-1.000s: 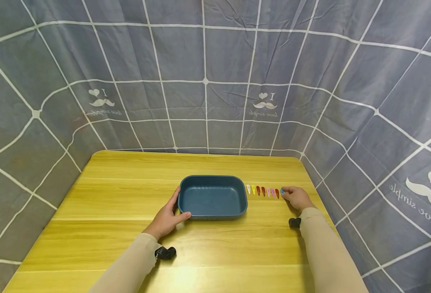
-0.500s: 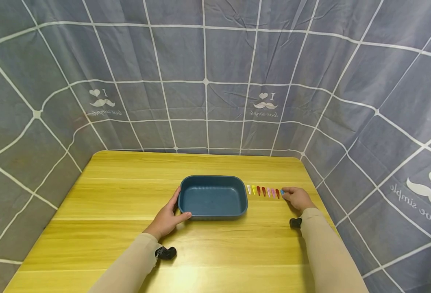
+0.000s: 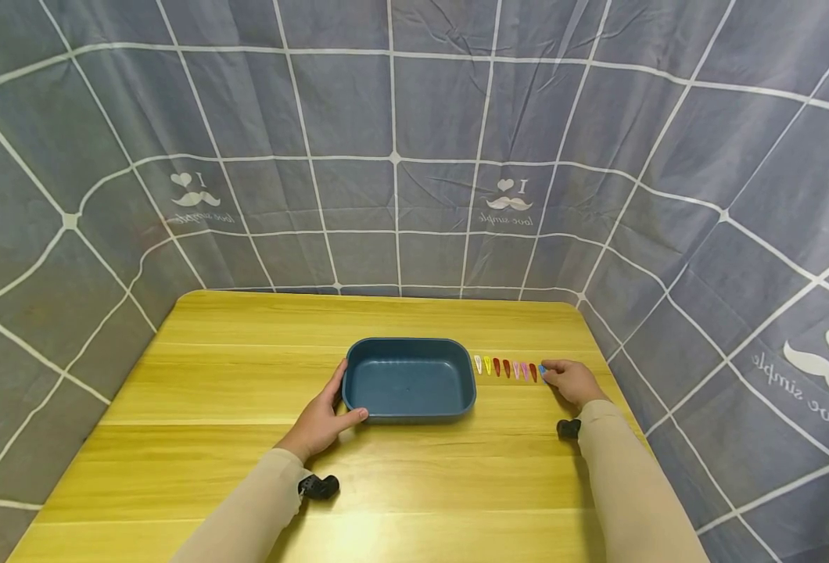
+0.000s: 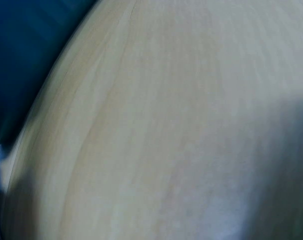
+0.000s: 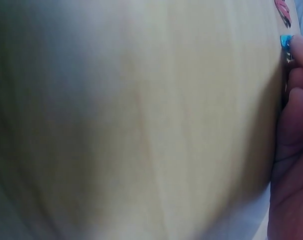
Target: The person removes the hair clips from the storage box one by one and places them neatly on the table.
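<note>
A dark blue rectangular plastic bin (image 3: pixel 409 417) stands mid-table with a bare inside. My left hand (image 3: pixel 318 422) rests against its near left corner, fingers along the left side and thumb at the near rim. That hand is out of clear sight in the left wrist view. To the right of the bin, my right hand (image 3: pixel 575 381) pinches a blue snap hair clip (image 3: pixel 543 369) at the table surface. Fingertips partly cover the clip (image 5: pixel 285 42) in the right wrist view. Beside it lies a row of hair clips, including a white clip (image 3: pixel 478 363) and a yellow clip (image 3: pixel 487 364).
Red clips (image 3: pixel 497 367) and pink clips (image 3: pixel 525 371) complete the row between bin and right hand. The wooden table (image 3: pixel 428 493) is bordered at the back and sides by a grey checked curtain (image 3: pixel 358 195). Black wrist cameras (image 3: pixel 319 486) hang below both cuffs.
</note>
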Available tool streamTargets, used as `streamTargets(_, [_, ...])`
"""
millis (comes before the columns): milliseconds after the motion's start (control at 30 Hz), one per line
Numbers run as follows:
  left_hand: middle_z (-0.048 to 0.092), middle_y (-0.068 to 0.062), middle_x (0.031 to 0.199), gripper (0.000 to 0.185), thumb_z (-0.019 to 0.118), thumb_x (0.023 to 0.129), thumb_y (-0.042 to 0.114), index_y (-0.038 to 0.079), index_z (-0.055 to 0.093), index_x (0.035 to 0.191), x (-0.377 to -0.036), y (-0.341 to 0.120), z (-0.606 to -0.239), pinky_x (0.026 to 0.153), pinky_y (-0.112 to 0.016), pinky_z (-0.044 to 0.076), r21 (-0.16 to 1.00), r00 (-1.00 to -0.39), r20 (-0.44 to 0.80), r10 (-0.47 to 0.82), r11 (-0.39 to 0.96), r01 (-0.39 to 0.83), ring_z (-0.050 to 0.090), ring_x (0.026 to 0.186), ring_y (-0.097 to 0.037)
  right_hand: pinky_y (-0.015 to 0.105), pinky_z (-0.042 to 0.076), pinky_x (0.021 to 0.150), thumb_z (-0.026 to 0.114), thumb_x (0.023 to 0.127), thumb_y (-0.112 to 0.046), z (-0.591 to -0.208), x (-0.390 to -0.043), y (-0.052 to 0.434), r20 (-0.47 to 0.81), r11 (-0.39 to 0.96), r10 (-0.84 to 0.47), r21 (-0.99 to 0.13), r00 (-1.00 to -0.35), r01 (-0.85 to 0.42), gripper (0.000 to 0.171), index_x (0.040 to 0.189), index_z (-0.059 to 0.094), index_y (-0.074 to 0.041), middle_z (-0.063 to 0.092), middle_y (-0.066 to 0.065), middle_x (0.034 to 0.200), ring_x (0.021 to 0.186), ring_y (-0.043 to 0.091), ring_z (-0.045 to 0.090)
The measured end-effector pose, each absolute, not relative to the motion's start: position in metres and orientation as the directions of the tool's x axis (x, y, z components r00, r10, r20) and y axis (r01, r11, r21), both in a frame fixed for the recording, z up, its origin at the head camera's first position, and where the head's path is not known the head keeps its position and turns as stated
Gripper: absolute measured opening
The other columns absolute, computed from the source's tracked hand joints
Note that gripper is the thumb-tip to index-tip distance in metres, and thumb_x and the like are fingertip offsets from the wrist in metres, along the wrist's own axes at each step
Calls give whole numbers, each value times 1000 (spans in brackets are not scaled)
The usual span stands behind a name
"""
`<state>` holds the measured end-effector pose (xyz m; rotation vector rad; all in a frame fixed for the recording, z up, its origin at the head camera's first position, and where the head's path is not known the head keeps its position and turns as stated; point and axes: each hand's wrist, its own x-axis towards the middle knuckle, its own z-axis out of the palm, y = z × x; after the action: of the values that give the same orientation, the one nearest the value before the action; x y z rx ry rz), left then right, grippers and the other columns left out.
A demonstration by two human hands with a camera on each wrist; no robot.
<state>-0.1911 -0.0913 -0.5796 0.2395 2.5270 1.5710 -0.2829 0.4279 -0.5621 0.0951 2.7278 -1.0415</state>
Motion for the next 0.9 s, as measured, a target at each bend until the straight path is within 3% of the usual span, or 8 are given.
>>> streamTargets(900, [11,-11,178,106,79,96,36,37,4,171,-192,-92,-582,130,-58,23,903,-975,-39,217,425,58,22,161,-35,62,44,114,54,110,-21,-561,-283,424,-236,758,-12,-636,-972,145,44,148,59,0,58,27,149,138,50,52])
